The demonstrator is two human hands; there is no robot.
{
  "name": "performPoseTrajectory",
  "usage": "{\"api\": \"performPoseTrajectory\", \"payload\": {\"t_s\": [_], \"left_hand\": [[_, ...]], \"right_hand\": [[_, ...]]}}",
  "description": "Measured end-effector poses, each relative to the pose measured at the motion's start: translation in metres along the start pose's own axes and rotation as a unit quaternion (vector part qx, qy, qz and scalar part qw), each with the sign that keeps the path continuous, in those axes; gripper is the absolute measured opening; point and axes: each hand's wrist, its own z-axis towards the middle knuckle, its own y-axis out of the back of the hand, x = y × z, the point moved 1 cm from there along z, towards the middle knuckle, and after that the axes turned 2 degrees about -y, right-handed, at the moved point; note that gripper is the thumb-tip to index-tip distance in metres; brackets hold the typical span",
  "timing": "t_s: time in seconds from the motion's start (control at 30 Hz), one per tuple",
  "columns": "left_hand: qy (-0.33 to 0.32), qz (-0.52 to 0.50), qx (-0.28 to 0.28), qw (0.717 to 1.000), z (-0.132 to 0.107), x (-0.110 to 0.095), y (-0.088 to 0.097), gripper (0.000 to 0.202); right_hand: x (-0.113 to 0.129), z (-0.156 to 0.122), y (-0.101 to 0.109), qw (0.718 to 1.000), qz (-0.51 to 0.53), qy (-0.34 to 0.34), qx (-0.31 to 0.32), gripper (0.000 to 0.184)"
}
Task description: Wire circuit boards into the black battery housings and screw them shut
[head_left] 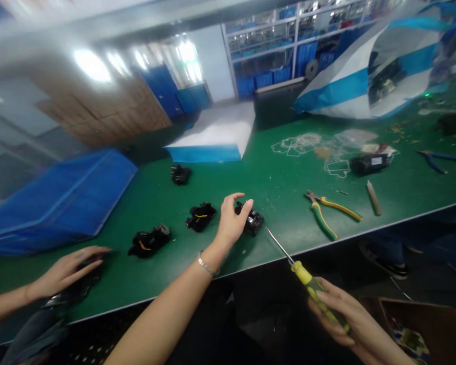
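Note:
My left hand (231,219), with a bracelet at its wrist, has its thumb and fingers around a small black plastic part (255,222) on the green table. My right hand (342,309) grips the yellow-and-green handle of a screwdriver (302,274). Its metal shaft points up and left, and the tip ends close to the right side of the black part; whether it touches I cannot tell. Two similar black assemblies, one nearer (200,216) and one farther left (150,242), each carry a yellow strip. Another black part (180,174) lies behind them.
At the left, a co-worker's hand (72,271) rests over a dark object. Green-and-yellow pliers (321,213), a thin grey tool (373,197), blue-handled pliers (437,159) and a black unit (369,163) lie right. A blue bin (61,197) and white-blue box (213,132) stand behind.

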Motion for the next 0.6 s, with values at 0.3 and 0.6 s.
{"api": "performPoseTrajectory", "payload": {"t_s": [0.3,0.6], "left_hand": [[-0.003,0.141,0.007,0.990,0.010,0.002,-0.022,0.028],[-0.026,0.124,0.031,0.992,0.011,0.006,-0.019,0.021]], "right_hand": [[-0.015,0.021,0.005,0.985,0.133,-0.109,0.034,0.032],[-0.019,0.029,0.004,0.979,0.148,-0.133,0.049,0.032]]}}
